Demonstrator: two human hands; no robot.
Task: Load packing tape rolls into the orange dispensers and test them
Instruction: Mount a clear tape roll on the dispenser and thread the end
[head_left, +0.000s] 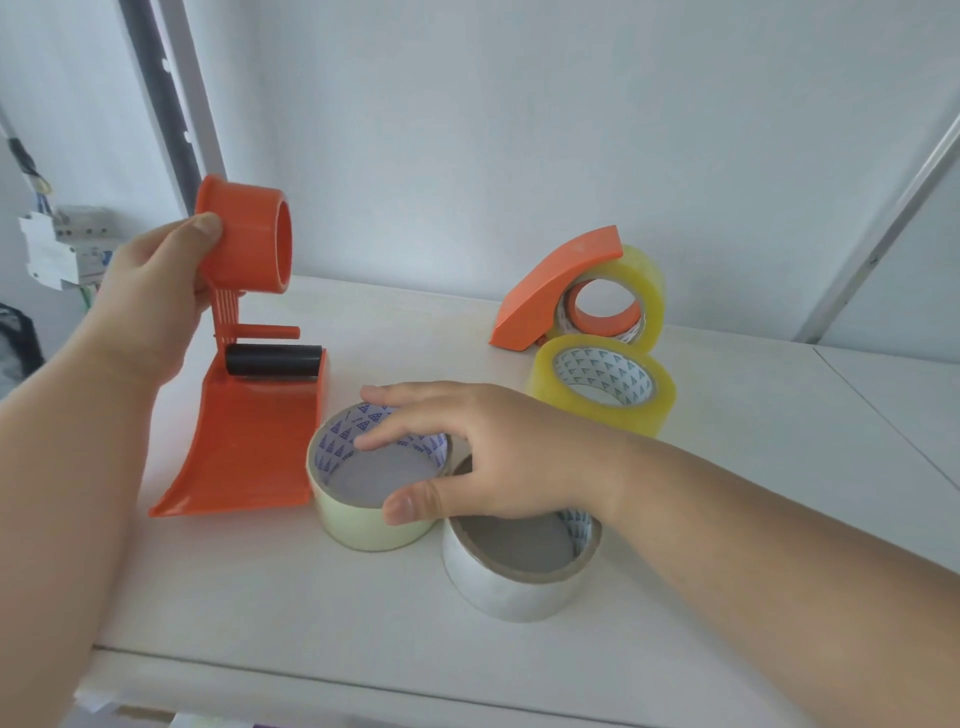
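Observation:
My left hand (150, 291) grips the round hub of an empty orange dispenser (249, 415), whose curved shoe rests on the white table (311, 613). My right hand (467, 457) reaches over a pale clear tape roll (363, 525) lying flat; the fingers dip into its core and the thumb touches its near rim. A whitish tape roll (514, 582) lies flat just right of it, partly under my wrist. A second orange dispenser (550, 291) at the back holds a yellowish roll (644, 286). Another yellowish roll (602, 384) lies in front of it.
A white wall rises behind the table. A grey window frame (176, 104) and an electrical breaker box (57, 249) are at the left. A seam in the tabletop (883, 415) runs along the right side. The table's front edge (311, 670) is near me.

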